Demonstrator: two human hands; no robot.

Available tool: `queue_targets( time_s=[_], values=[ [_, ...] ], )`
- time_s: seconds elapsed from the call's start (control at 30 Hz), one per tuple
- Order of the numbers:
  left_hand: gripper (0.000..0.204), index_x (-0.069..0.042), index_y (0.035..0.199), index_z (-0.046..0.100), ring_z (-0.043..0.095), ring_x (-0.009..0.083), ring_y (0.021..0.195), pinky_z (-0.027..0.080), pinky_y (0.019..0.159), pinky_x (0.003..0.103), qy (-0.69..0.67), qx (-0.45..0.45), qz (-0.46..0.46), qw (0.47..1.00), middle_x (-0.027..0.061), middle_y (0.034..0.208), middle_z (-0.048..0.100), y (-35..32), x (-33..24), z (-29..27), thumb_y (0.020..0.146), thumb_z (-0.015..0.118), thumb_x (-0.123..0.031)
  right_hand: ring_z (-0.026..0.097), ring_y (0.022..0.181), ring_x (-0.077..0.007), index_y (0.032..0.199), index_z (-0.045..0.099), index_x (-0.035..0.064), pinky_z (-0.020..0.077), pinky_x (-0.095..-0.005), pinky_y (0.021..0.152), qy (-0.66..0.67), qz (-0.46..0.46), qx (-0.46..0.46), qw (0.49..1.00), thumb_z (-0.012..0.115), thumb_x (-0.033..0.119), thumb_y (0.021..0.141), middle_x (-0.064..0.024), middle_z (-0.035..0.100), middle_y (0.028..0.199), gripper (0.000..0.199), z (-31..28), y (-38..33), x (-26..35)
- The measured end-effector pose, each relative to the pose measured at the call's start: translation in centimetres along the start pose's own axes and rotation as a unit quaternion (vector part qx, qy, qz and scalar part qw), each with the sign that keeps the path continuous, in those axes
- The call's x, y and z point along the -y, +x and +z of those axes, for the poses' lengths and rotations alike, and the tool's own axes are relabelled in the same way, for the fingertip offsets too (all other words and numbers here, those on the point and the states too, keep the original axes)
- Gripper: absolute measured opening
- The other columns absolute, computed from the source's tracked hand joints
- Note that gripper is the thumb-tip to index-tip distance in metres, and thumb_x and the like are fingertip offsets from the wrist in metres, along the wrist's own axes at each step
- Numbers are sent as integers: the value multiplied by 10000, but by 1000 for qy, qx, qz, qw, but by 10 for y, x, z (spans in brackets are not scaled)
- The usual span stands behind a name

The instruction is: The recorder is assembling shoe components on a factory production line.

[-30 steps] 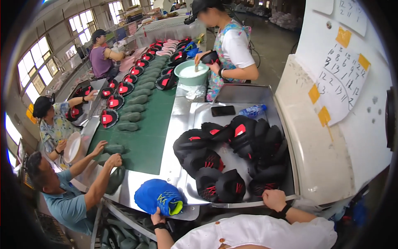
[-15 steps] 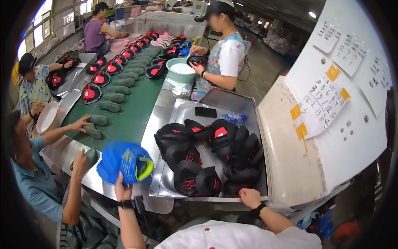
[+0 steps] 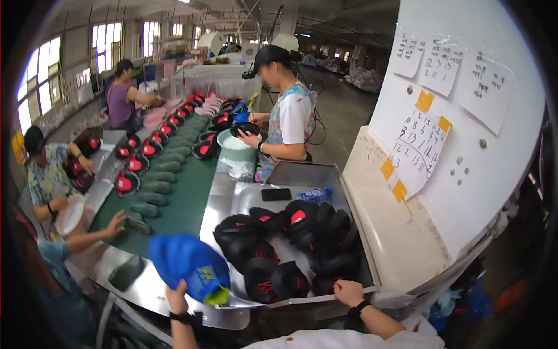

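My left hand (image 3: 176,295) grips a bundle of blue shoe uppers (image 3: 189,264) with a yellow-green collar, raised over the metal table's near edge. Motion blurs the bundle a little. At the tray's front rim, my right hand (image 3: 349,292) is closed with curled fingers, next to a black shoe upper (image 3: 336,272); what the fingers hold, if anything, is hidden. Several black uppers with red details, among them one with red lacing (image 3: 264,285), lie heaped in the metal tray (image 3: 363,256).
A phone (image 3: 276,194) and a blue-labelled bottle (image 3: 314,195) lie at the tray's back. Green shoe lasts (image 3: 154,198) and black-red uppers (image 3: 127,184) line the green belt (image 3: 192,203). Co-workers stand left and ahead, one by a green basin (image 3: 235,148). A white board (image 3: 465,174) rises right.
My view has tilted up. The blue uppers have turned in my left hand, their collar now pointing down. The nearest co-worker's last now lies on the metal edge. My right hand stays at the rim.
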State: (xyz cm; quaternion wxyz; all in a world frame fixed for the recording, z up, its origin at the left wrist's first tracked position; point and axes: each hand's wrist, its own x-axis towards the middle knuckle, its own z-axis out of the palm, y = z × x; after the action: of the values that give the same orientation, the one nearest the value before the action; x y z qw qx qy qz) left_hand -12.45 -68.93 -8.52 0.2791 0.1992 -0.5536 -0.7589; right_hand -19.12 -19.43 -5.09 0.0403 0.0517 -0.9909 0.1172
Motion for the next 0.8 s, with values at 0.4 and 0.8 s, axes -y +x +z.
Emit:
queue_targets(
  time_s=[0.4, 0.8],
  values=[
    [441, 22, 1167, 468, 565, 263, 901, 462, 783, 401, -53, -233, -143, 960, 122, 1069, 572, -48, 127, -81, 753, 618, 52, 600, 621, -332, 683, 641, 128, 475, -452, 564, 10, -20, -9, 1000, 512, 280, 732, -131, 615, 651, 206, -4, 10, 4],
    [471, 23, 1144, 461, 574, 234, 875, 455, 815, 347, 69, -172, -37, 982, 120, 1042, 574, -22, 95, -114, 706, 622, 87, 585, 601, -347, 650, 638, 134, 469, -462, 558, 13, -31, -45, 998, 527, 269, 719, -135, 600, 619, 188, 0, 0, 2]
  ],
)
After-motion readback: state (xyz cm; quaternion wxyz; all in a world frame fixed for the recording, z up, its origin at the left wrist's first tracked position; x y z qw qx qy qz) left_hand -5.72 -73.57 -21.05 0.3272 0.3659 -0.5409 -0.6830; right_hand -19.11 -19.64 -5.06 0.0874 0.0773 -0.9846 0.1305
